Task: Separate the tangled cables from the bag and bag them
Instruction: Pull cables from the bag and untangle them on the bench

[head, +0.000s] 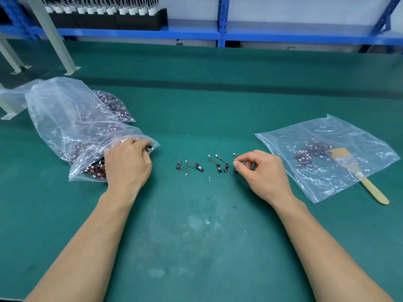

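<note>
A clear plastic bag full of tangled red-and-black cables lies at the left of the green mat. My left hand rests at its open mouth, fingers closed on a small cable. Several separated cables lie in a row on the mat between my hands. My right hand pinches one cable at the right end of that row, just above the mat. A second clear bag at the right holds a small heap of cables.
A wooden-handled brush lies partly under the right bag. Another packed bag of cables lies behind the left bag. Grey frame legs stand at the back left, and a blue shelf rack runs along the back.
</note>
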`<state>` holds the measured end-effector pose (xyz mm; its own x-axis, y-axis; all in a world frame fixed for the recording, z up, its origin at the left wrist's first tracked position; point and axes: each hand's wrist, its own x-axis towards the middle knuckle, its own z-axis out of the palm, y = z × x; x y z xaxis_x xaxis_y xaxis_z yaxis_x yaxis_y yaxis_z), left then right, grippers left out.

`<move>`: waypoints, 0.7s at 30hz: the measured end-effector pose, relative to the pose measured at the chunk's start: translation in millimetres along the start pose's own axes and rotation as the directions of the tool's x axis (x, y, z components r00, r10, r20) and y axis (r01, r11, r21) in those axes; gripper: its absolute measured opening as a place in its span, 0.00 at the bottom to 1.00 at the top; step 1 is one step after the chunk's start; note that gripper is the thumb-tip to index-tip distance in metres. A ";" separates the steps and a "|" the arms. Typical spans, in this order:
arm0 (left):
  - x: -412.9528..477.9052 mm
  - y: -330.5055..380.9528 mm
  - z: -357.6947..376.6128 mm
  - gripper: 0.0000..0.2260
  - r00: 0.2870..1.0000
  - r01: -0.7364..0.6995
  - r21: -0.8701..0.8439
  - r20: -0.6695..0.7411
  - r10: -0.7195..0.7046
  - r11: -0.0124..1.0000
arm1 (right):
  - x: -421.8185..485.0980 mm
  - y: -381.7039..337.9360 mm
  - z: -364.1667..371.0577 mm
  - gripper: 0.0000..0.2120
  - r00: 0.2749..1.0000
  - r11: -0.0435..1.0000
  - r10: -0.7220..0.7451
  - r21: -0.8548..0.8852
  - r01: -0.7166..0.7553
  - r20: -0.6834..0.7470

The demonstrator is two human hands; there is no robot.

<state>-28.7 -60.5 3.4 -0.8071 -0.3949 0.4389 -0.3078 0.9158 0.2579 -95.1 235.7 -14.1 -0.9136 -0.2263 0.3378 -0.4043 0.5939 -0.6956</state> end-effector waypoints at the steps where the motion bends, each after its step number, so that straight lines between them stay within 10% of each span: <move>1: 0.3 -1.0 0.1 0.14 1.000 0.000 0.000 0.000 0.000 1.000 | 0.3 0.7 -0.6 0.07 1.000 1.000 0.001 0.009 -0.001 -0.006; 21: -4.0 -5.9 -2.5 0.02 0.997 -0.069 -0.123 -0.049 0.064 0.990 | 3.3 6.0 -4.5 0.06 0.999 0.998 0.045 0.043 -0.044 -0.030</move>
<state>-22.5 -64.5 2.2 -0.7994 -0.3389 0.4960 -0.1871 0.9251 0.3305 -100.4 241.9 -14.3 -0.9291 -0.1759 0.3254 -0.3656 0.5692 -0.7364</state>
